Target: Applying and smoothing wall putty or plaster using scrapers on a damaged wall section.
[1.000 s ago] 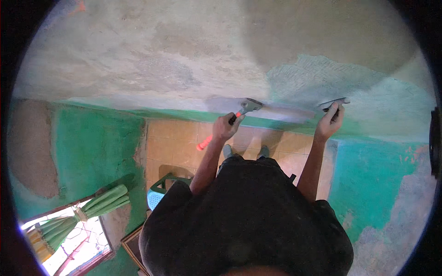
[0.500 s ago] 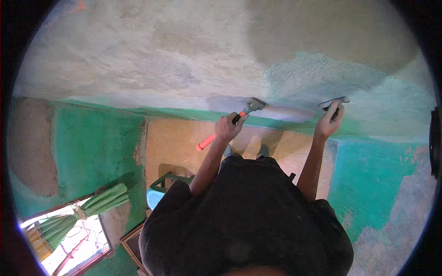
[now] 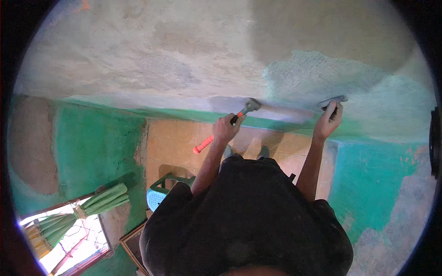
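Observation:
My left hand [image 3: 226, 128] is closed around a long-handled scraper [image 3: 204, 145] with a ribbed orange-red grip end, a black and orange middle and a grey head. The scraper's head is at the wall [image 3: 221, 64], beside a smooth pale patch low on it; contact is hard to make out. Farther right, my right hand [image 3: 328, 122] grips a flat, dark tool [image 3: 340, 99], apparently a trowel, with its thin blade close against the wall. Fingers partly cover its handle. Above it lies a pale-green, scratched patch [image 3: 317, 69] of the wall.
Orange tiles [image 3: 172, 145] cover the floor where my feet stand. A blue and green plastic stool [image 3: 156, 198] stands to my left. Beyond it are a picture frame [image 3: 133, 241] and a window with a tied green curtain [image 3: 108, 200]. Green side walls [image 3: 363, 184] close in both sides.
My left hand has shifted slightly left, carrying the scraper's head left along the wall. My right hand and its tool have moved only slightly left.

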### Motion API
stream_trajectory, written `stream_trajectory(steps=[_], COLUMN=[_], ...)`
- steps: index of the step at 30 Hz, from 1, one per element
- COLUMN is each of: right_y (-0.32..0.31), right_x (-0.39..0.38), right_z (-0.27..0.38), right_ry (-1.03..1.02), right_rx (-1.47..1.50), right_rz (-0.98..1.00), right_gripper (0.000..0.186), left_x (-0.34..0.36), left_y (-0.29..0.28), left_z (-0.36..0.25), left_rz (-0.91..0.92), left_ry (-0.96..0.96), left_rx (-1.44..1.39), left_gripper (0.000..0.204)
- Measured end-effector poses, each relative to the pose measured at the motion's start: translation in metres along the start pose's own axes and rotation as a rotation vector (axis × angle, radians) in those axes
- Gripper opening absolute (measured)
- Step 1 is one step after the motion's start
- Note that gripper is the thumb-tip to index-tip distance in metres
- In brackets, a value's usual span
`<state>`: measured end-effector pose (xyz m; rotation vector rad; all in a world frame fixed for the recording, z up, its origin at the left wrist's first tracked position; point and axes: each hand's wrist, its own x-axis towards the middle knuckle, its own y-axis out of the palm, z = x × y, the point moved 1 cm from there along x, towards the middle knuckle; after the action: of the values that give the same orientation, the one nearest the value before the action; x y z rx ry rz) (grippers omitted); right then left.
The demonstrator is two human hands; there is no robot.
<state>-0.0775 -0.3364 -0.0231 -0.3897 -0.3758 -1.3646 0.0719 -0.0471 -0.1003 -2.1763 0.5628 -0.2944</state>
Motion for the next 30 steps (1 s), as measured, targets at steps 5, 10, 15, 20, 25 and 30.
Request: stream_trajectory(steps=[5,10,15,20,25,30], right_y=[0.005,0.004,0.003,0.006,0.001,0.003], right_x=[0.0,0.001,-0.002,-0.003,-0.003,-0.002], right_z=[0.01,0.007,0.001,0.005,-0.003,0.007], right_ry=[0.009,0.023,0.066,0.04,0.1,0.075], right_rx=[0.023,0.027,0.044,0.073,-0.012,0.015], right_rz=[0.006,0.002,0.019,-0.02,0.031,0.016], right_gripper=[0.02,0.02,0.022,0.021,0.029,0.029], left_x=[0.005,-0.003,0.0,0.003,-0.003,-0.002], left_y=[-0.015,0.003,-0.012,-0.007,-0.003,-0.013], left_z=[-0.002,-0.019,0.005,-0.016,-0.007,-0.007], left_rz=[0.07,0.056,0.037,0.058,0.001,0.04], left_ry=[-0.09,-0.024,-0.112,0.011,-0.042,-0.107], left_rx=[0.084,0.015,0.036,0.089,0.043,0.054], left_gripper=[0.05,0.051,0.05,0.051,0.051,0.051])
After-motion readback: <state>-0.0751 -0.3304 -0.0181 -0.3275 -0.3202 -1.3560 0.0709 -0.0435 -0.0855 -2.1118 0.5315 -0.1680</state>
